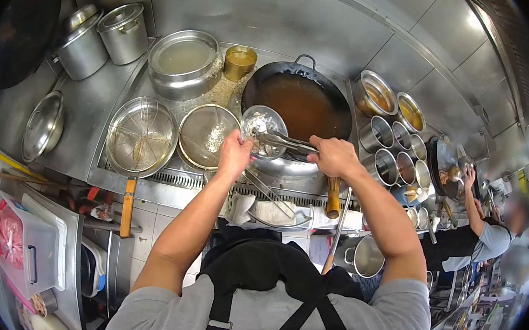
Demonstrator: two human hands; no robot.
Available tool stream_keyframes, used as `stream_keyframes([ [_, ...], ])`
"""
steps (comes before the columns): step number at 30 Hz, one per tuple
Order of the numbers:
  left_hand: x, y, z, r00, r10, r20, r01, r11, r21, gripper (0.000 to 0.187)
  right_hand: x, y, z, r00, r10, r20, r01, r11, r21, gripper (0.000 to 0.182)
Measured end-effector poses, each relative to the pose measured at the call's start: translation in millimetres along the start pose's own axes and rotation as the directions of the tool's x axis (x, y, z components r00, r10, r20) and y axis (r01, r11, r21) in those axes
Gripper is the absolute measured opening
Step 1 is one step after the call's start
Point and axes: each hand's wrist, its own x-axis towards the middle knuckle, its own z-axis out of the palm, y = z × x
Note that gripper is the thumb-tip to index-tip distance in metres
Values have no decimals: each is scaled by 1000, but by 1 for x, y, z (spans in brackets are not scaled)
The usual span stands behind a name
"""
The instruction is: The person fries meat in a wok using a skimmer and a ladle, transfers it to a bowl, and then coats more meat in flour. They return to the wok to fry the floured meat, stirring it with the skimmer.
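Left fingers (237,142) hold a bowl (275,116), right fingers (323,146) grip tongs (294,144), near the wok (341,107).

Lidded metal pot (123,42) near steel wall (247,10)

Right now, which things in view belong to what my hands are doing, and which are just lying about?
In use, it seems:
the small bowl in your left hand
the tongs in your right hand
perhaps the wok just beyond

Probably just lying about:
the wooden-handled strainer
the lidded pots
the pink bag
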Motion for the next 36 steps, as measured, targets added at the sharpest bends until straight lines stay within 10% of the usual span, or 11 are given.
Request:
stream_keyframes([
  [16, -21, -10, -8, 978, -207, -35, 188, 939, -288, 28, 82, 126, 47, 953, 297, -66, -302, 948, -101, 44],
  [20, -17, 0, -20, 971, -239, -11, 230, 947, -223, 28, 40, 112, -14, 935, 77, -346, -112, 990, -82, 41],
  [22, -14, 4, -26, 972, -235, 12, 233, 950, -207, 27, 17, 100, -38, 833, -354, -425, 273, 932, -239, 38],
  [27, -9, 15, -20, 984, -152, 96, 162, 982, -98, 22, 11, 46, -11, 734, -621, -274, 479, 760, -439, 30],
  [36, -21, -27, -37, 947, -317, 41, 318, 922, -222, 17, 26, 108, -37, 952, -121, -281, 114, 993, -41, 32],
])
